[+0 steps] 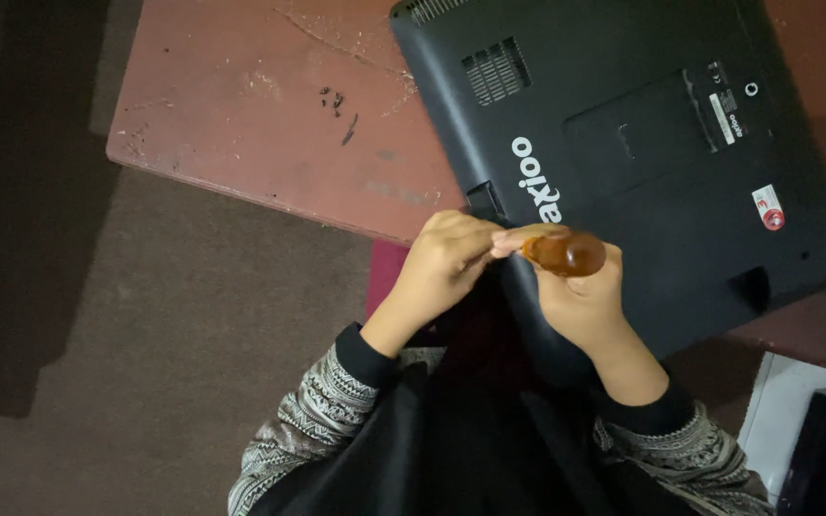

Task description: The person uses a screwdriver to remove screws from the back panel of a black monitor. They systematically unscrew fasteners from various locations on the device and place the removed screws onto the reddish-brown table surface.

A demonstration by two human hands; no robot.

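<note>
A black laptop (642, 143) lies upside down on a reddish-brown table (250, 105), its underside with vents and labels facing up. My right hand (580, 301) grips the amber translucent handle of a screwdriver (566, 254) at the laptop's near edge. The tool's tip is hidden. My left hand (444, 260) is curled beside it, its fingers meeting the screwdriver's shaft end near the laptop's near-left corner. What the left fingers pinch cannot be told.
Several small dark bits (336, 103) lie on the scratched tabletop left of the laptop. A grey-brown floor (145, 363) spreads at the left. A white panel with a dark object (815, 430) sits at the lower right. My patterned sleeves fill the bottom.
</note>
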